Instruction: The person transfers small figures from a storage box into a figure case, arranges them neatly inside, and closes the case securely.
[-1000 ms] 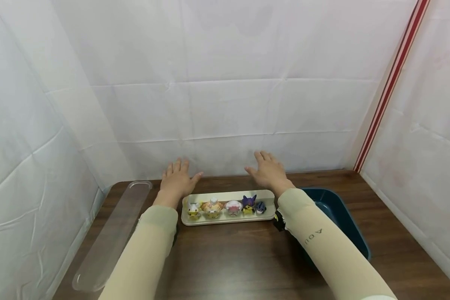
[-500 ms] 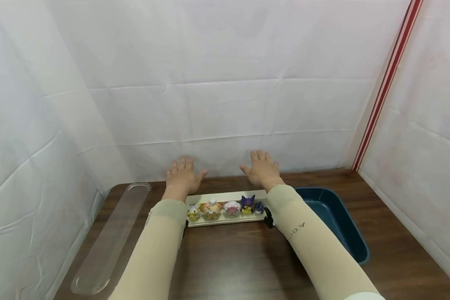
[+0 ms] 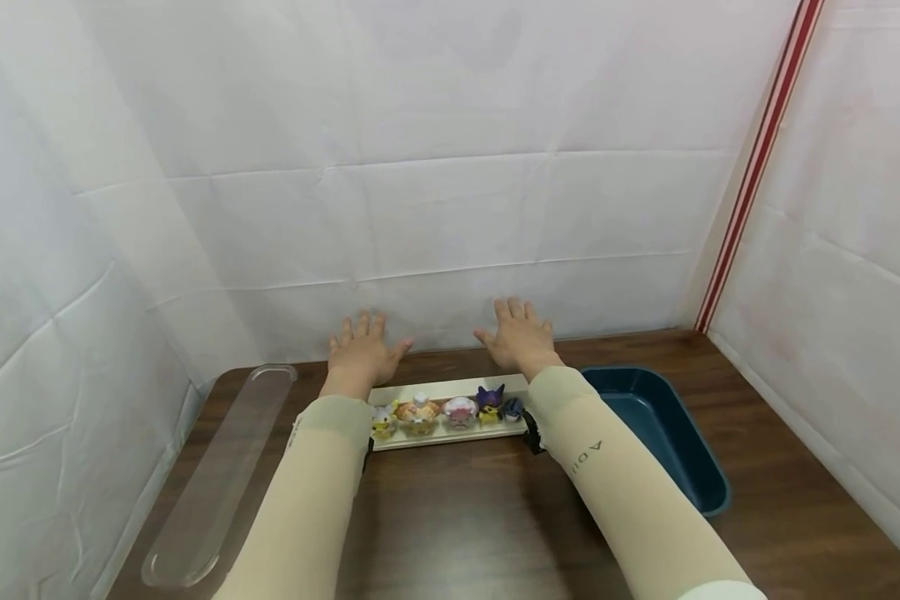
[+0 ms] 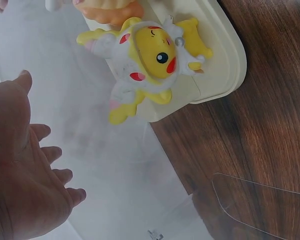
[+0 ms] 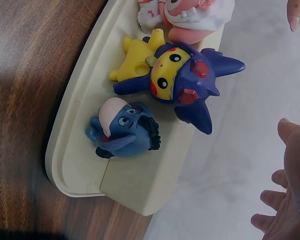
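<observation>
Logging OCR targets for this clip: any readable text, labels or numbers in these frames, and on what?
"AOU", dark letters printed on the right sleeve, seen upside down in the head view; possibly cut off, so the reading is uncertain.
No text on the toy figures, the cream tray, the blue bin or the clear lid.

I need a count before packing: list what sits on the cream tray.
On the cream tray stands a row of five small figures, from a yellow one to a blue one. The sleeves cover both tray ends, so anything there is hidden.
</observation>
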